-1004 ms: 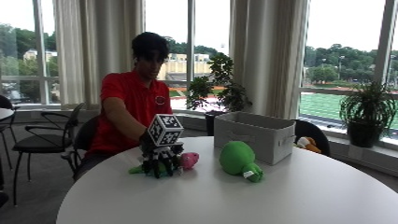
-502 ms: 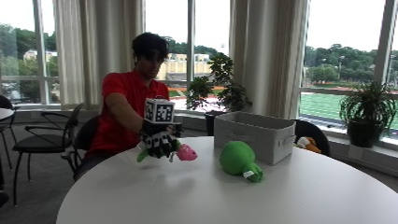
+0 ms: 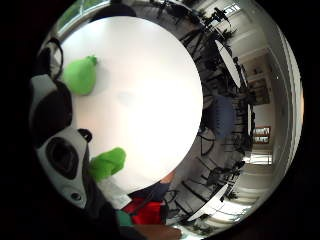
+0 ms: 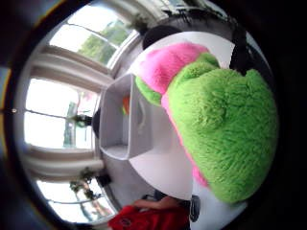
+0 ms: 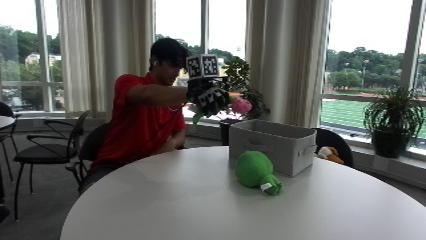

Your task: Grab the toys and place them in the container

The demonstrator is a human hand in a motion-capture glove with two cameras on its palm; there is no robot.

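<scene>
My gloved right hand (image 5: 209, 97) is raised high above the round white table (image 5: 200, 205), to the left of the grey fabric container (image 5: 273, 145). It grips a pink and green plush toy (image 5: 238, 106); the same plush toy (image 4: 211, 120) fills the thumb side palm view, with the container (image 4: 124, 120) beyond it. A round green plush toy (image 5: 256, 172) lies on the table against the container's front, and that green toy (image 3: 80, 76) shows small on the tabletop in the little finger side palm view.
An orange and white plush (image 5: 327, 152) sits behind the container's right side. Dark chairs (image 5: 46, 150) stand to the left. A potted plant (image 5: 393, 120) stands on the window sill at the right.
The hand has lifted the pink and green toy from the tabletop to head height and carried it right, toward the container. The green toy has not moved.
</scene>
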